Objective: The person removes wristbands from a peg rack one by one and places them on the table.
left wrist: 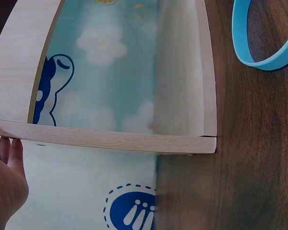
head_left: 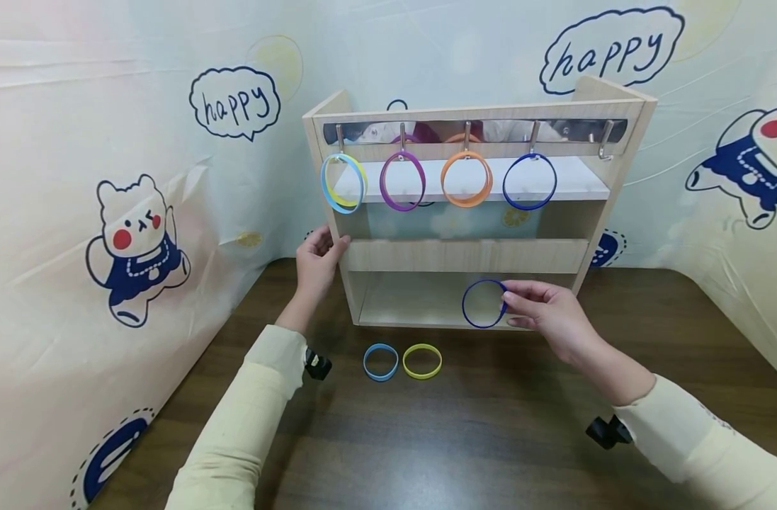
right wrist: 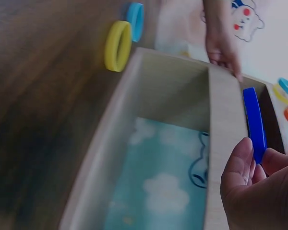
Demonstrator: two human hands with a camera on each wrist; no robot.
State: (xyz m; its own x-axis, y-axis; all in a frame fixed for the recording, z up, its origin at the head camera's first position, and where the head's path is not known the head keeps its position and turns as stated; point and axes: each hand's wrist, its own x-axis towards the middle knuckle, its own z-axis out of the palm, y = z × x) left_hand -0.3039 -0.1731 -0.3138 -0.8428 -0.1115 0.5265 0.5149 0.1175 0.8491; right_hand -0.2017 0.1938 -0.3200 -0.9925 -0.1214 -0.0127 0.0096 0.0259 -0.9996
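Observation:
My right hand (head_left: 549, 312) pinches a dark blue silicone wristband (head_left: 464, 312) between thumb and fingers, in front of the lower shelf of a wooden rack (head_left: 467, 255). In the right wrist view the wristband (right wrist: 254, 124) stands nearly edge-on above the fingertips. My left hand (head_left: 318, 263) rests against the rack's left side; in the left wrist view its fingertips (left wrist: 15, 155) touch the outside of the panel. From the rack's hooks hang light blue and yellow wristbands (head_left: 325, 185) together, then purple (head_left: 384, 185), orange (head_left: 445, 185) and dark blue (head_left: 506, 190) ones.
A light blue wristband (head_left: 380, 377) and a yellow wristband (head_left: 422, 376) lie side by side on the brown table (head_left: 452, 453), in front of the rack. The rightmost hook (head_left: 606, 138) holds no wristband. A printed cloth (head_left: 235, 191) surrounds the table behind and at the sides.

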